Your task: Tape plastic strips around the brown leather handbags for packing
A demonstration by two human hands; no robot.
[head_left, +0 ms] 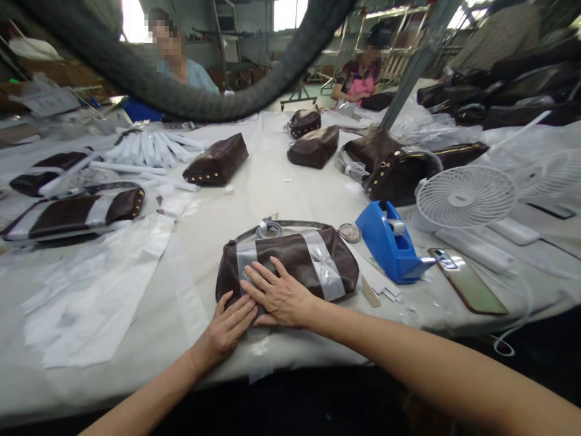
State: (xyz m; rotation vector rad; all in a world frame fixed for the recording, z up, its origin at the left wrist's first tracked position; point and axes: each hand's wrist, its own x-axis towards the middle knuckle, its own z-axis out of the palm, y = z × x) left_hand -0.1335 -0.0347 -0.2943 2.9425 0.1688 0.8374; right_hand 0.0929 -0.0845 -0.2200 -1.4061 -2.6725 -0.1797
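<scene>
A dark brown leather handbag (290, 257) lies on the pale tabletop in front of me, with two translucent bands wrapped across its body. My right hand (279, 293) rests on the bag's left part with fingers stretched out over the left band (247, 251). Beside it, my left hand (229, 327) presses on the lower left of the bag, its fingers extended and touching the right hand's. The right band (324, 266) is uncovered and shiny. Along the bag's top runs a strap with a grey coiled piece (269, 229). The bag's underside is hidden.
At the right stand a blue tape dispenser (393, 245), a phone (469, 281) and a white fan (467, 197). Several brown bags (218, 160) lie farther back. White sheets (100, 297) spread at the left near white rolls (147, 148). Two people sit across the table.
</scene>
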